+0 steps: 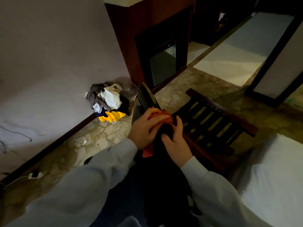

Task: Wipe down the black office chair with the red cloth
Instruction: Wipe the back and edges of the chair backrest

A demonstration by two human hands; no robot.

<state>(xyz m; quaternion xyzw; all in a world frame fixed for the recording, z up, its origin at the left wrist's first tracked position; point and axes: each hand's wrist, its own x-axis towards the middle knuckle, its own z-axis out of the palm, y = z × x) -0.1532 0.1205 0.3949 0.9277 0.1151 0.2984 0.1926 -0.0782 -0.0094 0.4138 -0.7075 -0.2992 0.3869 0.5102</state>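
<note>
From the head view, the left hand [146,128] lies in the middle of the scene with its fingers curled over the cloth [165,117]. It holds the bunched red fabric down on a narrow black part of the chair [145,99]. A loose end of the cloth hangs out below the palm on the near side. The right hand [175,142] sits just right of and nearer than the left, touching the cloth's edge. Its thumb and fingers are wrapped round the same dark part of the chair, clamped on it. The chair part rises away from both hands toward the far left and ends in a rounded tip. The rest of the chair is a dark mass near the bottom, between the two pale sleeves [91,182], and too dim to make out. The floor is a patterned beige carpet [101,133]. On it, left of the chair tip, a pile of clothes [108,102] lies against the pale wall [49,63], with a yellow piece on its near side. A white charger [35,174] lies on the carpet at the near left. Right of the hands stands a dark wooden slatted rack [213,122]. Beyond the chair is a reddish wooden cabinet [124,38] with a small glass-door fridge [162,66] inside it. A white bed [278,177] fills the near right, and a dark-framed panel [285,66] stands at the far right.
</note>
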